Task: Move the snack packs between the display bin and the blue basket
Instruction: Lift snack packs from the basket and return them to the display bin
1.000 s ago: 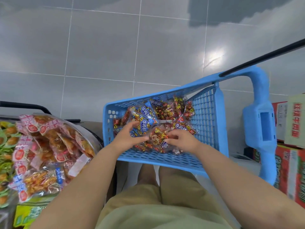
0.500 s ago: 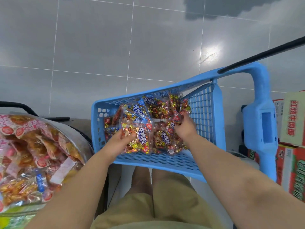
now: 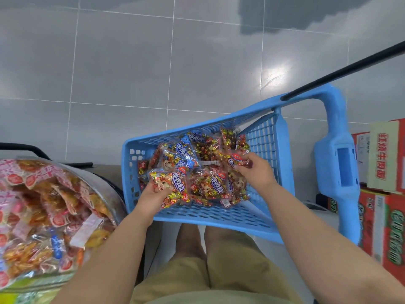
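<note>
A blue basket sits in front of my knees with several shiny snack packs piled inside. My left hand grips one snack pack by its lower left corner, lifted a little above the heap. My right hand pinches another pack at the right side of the pile. The display bin, round with a clear rim, stands at the left, heaped with orange and pink snack bags.
The basket's tall blue handle rises at the right with a black bar across it. Red and green cartons are stacked at the far right. Grey floor tiles lie beyond. My knees are under the basket's near edge.
Both hands were together in the middle of the pile. Now they are apart, the left lifting a pack at the near left, the right pinching one at the right side.
</note>
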`<state>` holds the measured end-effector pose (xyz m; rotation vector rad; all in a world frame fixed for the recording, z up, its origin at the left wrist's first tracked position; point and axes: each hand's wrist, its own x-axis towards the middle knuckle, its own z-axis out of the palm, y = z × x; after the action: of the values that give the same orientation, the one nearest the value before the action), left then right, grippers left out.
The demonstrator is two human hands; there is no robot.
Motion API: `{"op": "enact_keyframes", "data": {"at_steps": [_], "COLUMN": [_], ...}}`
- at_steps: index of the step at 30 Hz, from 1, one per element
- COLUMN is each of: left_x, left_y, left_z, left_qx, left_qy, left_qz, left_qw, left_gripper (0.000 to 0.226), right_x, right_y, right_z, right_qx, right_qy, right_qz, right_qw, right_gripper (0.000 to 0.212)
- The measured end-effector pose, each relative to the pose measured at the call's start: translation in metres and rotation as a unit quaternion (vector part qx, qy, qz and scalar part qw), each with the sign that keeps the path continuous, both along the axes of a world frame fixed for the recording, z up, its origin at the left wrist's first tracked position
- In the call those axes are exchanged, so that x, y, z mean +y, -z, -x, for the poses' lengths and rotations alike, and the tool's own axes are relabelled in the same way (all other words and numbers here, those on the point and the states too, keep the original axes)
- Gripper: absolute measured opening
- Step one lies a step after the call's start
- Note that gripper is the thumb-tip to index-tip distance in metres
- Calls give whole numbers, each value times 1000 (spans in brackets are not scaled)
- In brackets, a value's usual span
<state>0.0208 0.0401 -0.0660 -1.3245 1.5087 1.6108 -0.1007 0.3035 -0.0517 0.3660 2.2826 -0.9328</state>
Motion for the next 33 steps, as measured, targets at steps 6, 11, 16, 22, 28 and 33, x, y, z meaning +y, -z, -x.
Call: {"op": "enact_keyframes", "data": {"at_steps": [6,11,16,22,28,33], "left_x": [8,19,23,15,5,1], "left_y": [-27,-39,-28,-18,-6,0], "left_z": [20,27,21,8,-16,-33], "left_qx": [6,53,90,32,14,18], "left_qy": [76,140,120,42,-19,-61], "left_qz": [28,-96,-146,-106,-55,-36], "left_qw": [997,984,978,993,998,997], "left_gripper": [87,70,46,92,61,62], "right_x": [-22,-65,-78,-48,-27,-34], "right_y": [-48,-46,-29,27,75,83], "right_z": [24,11,1,-10,-42,-49], "right_qx": [-144,-218,-147,-76,-210,-190], "right_qy": [-136,-275,-216,61,-9,-104], "right_qz": [126,156,157,64,-28,-40], "right_qw": [972,923,952,993,977,975], "right_gripper": [46,30,29,21,76,65]}}
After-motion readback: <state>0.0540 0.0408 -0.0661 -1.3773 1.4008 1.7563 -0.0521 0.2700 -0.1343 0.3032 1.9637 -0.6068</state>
